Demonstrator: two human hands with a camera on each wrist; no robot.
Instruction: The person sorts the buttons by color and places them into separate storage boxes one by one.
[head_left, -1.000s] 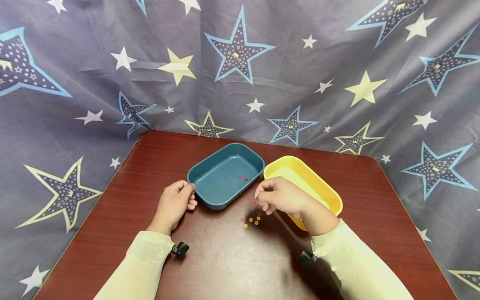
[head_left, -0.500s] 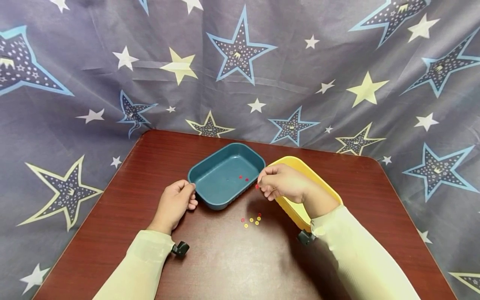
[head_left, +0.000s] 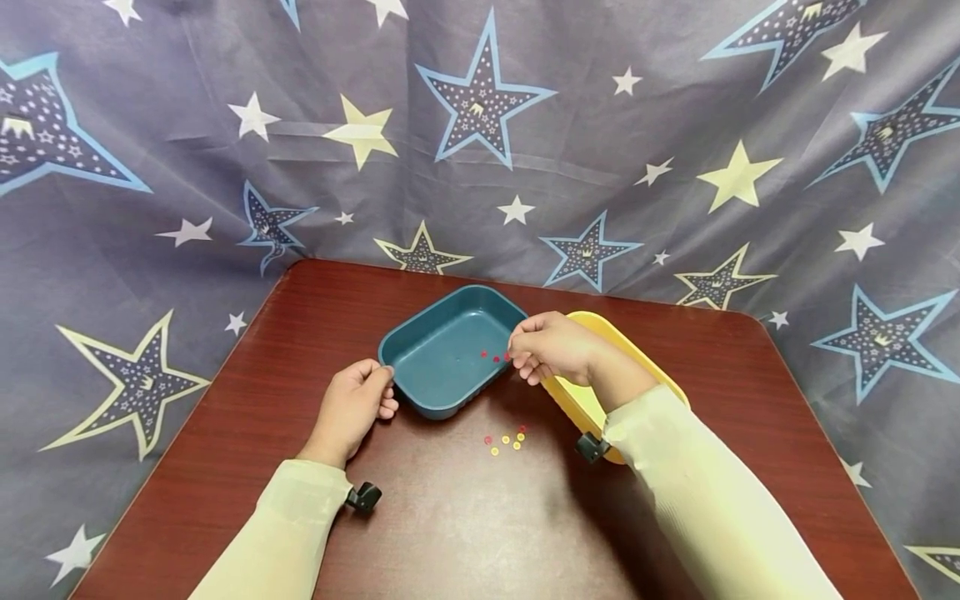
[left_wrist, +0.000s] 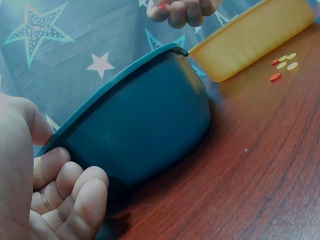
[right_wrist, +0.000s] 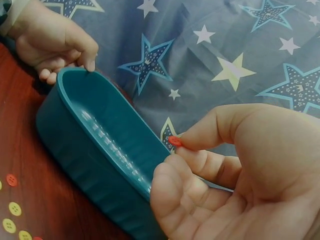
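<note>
My right hand (head_left: 553,348) pinches a small red button (right_wrist: 174,141) between thumb and forefinger, over the right end of the teal tray (head_left: 431,406). Two red buttons (head_left: 483,355) lie on that tray's floor. At the tray's left end, my left hand (head_left: 352,408) grips the rim, thumb on top and fingers curled below, as the left wrist view shows. In front of the trays, several yellow buttons (head_left: 506,440) and two red buttons (left_wrist: 275,77) lie loose on the table.
A yellow tray (head_left: 632,354) stands right beside the teal one, partly hidden behind my right hand and forearm. Both are on a dark red-brown wooden table (head_left: 330,308). A grey curtain (head_left: 480,200) printed with stars hangs behind the table's far edge.
My right hand has risen and moved forward with the red button, from above the loose buttons to the teal tray's right end. My left hand has stayed at the rim.
</note>
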